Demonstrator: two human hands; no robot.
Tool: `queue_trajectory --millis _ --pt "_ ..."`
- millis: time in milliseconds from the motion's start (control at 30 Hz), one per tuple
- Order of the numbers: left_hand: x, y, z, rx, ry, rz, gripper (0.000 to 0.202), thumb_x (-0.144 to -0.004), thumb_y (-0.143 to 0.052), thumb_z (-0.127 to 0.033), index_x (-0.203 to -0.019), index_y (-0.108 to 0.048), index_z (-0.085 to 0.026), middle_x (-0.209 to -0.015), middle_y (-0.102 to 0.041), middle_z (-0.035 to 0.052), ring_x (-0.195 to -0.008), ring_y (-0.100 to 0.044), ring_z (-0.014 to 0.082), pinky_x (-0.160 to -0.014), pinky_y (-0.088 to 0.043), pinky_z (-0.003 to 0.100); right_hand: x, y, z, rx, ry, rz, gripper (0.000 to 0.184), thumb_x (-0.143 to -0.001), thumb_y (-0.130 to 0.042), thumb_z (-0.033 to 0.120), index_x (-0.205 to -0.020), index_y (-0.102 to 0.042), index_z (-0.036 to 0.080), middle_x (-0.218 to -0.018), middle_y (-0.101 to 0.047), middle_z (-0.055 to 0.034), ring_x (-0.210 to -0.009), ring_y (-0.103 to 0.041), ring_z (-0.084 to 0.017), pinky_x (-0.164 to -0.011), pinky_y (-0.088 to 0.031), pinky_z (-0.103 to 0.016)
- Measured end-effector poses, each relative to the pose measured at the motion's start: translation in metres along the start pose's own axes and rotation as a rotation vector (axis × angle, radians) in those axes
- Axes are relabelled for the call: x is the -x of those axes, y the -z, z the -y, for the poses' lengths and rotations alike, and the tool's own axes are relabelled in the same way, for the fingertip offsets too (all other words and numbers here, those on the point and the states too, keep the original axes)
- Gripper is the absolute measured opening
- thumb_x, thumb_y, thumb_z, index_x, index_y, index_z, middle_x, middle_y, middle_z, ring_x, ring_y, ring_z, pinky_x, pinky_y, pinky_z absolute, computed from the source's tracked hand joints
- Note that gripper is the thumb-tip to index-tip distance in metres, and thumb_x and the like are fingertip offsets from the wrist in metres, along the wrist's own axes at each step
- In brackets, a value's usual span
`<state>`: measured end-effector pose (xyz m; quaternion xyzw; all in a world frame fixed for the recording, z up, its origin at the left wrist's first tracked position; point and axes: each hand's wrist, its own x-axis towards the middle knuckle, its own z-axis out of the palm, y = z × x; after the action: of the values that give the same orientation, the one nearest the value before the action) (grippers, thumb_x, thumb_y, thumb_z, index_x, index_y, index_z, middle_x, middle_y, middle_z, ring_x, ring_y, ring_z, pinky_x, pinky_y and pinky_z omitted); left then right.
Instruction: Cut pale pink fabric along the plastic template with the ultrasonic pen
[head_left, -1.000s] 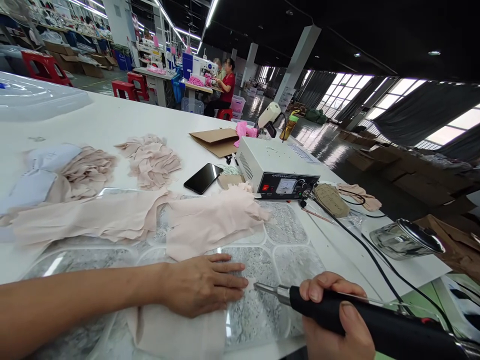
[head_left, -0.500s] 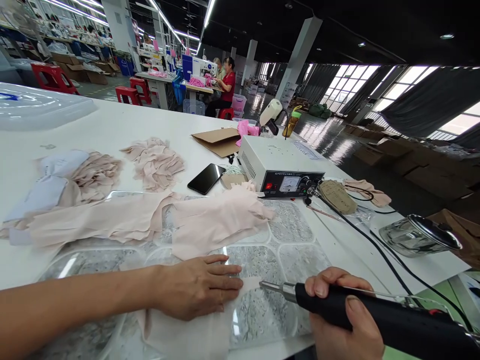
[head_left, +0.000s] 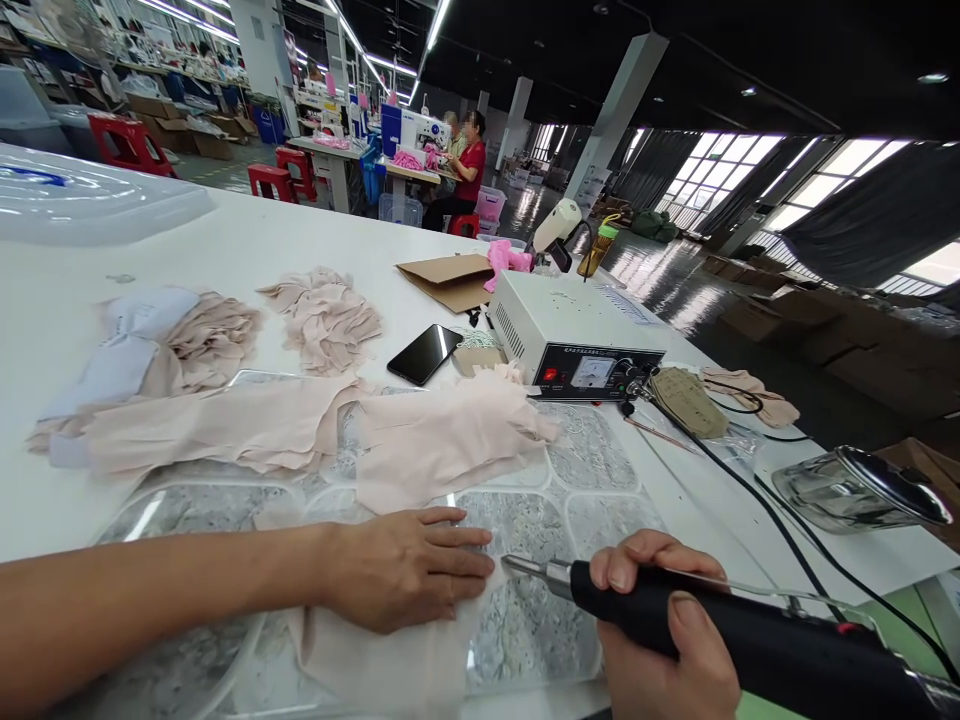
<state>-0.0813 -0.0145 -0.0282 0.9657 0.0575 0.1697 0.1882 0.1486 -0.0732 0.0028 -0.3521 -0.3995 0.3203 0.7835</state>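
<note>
My left hand (head_left: 409, 566) lies flat, fingers stretched out, pressing a pale pink fabric piece (head_left: 375, 660) onto a glass plate (head_left: 547, 640) on the white table. My right hand (head_left: 660, 650) is wrapped round a black hand-held cutting tool (head_left: 720, 640). The tool's metal tip (head_left: 517, 565) touches the fabric's edge just beside my left fingertips. A black cable (head_left: 757, 495) runs from the tool to a white control box (head_left: 574, 340) with a meter.
More pink fabric strips (head_left: 450, 435) and scrap heaps (head_left: 326, 320) lie behind. A phone (head_left: 425, 354), cardboard (head_left: 450, 280), a metal lid (head_left: 862, 490) and a paper pattern (head_left: 688, 402) sit around the box. A person in red sits at a sewing machine far back (head_left: 469, 170).
The tool's tip has slid slightly left, closer to my left fingertips. My left hand stays flat on the fabric. The view shifted a little.
</note>
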Motion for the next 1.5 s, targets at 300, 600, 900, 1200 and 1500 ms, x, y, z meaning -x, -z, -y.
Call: queue_trajectory --millis 300,600,900,1200,1500 --pt "-0.001 0.001 0.000 -0.043 -0.029 -0.010 0.033 -0.104 -0.037 -0.023 -0.126 -0.059 -0.011 -0.133 -0.060 0.0115 -0.137 -0.042 0.0247 -0.119 -0.022 0.039 -0.002 0.002 -0.002 0.007 0.003 0.033 0.006 -0.077 -0.058 0.026 -0.079 -0.059 0.021 -0.075 -0.056 0.0014 -0.055 -0.054 -0.010 -0.051 -0.050 -0.028" --pt "-0.001 0.001 0.001 -0.063 -0.045 -0.022 0.032 -0.103 -0.039 -0.021 -0.125 -0.059 -0.009 -0.133 -0.060 0.0121 -0.136 -0.043 0.0249 -0.119 -0.021 0.038 -0.002 0.005 0.004 -0.020 0.004 0.034 0.005 -0.077 -0.059 0.025 -0.079 -0.059 0.020 -0.075 -0.057 0.0015 -0.054 -0.055 -0.010 -0.050 -0.051 -0.027" --pt "-0.002 0.002 0.000 -0.113 -0.052 -0.027 0.032 -0.104 -0.036 -0.022 -0.123 -0.060 -0.011 -0.130 -0.063 0.0103 -0.135 -0.044 0.0242 -0.118 -0.022 0.037 0.003 0.004 0.011 -0.035 -0.052 0.025 0.007 -0.077 -0.062 0.027 -0.078 -0.060 0.020 -0.073 -0.056 0.0022 -0.052 -0.054 -0.009 -0.049 -0.050 -0.025" --pt "-0.002 0.001 0.001 -0.117 -0.055 -0.037 0.031 -0.104 -0.037 -0.021 -0.120 -0.061 -0.010 -0.129 -0.063 0.0098 -0.135 -0.044 0.0243 -0.118 -0.024 0.038 0.005 0.004 0.010 -0.005 -0.044 0.058 0.007 -0.079 -0.061 0.027 -0.078 -0.059 0.021 -0.074 -0.056 0.0016 -0.053 -0.054 -0.009 -0.051 -0.050 -0.027" --pt "-0.003 0.014 -0.001 -0.135 -0.019 0.003 0.032 -0.104 -0.037 -0.024 -0.126 -0.057 -0.012 -0.137 -0.057 0.0113 -0.136 -0.043 0.0260 -0.115 -0.030 0.042 0.002 0.011 0.011 -0.028 -0.018 -0.020 0.007 -0.074 -0.058 0.025 -0.079 -0.059 0.021 -0.073 -0.055 0.0012 -0.054 -0.053 -0.010 -0.050 -0.049 -0.026"
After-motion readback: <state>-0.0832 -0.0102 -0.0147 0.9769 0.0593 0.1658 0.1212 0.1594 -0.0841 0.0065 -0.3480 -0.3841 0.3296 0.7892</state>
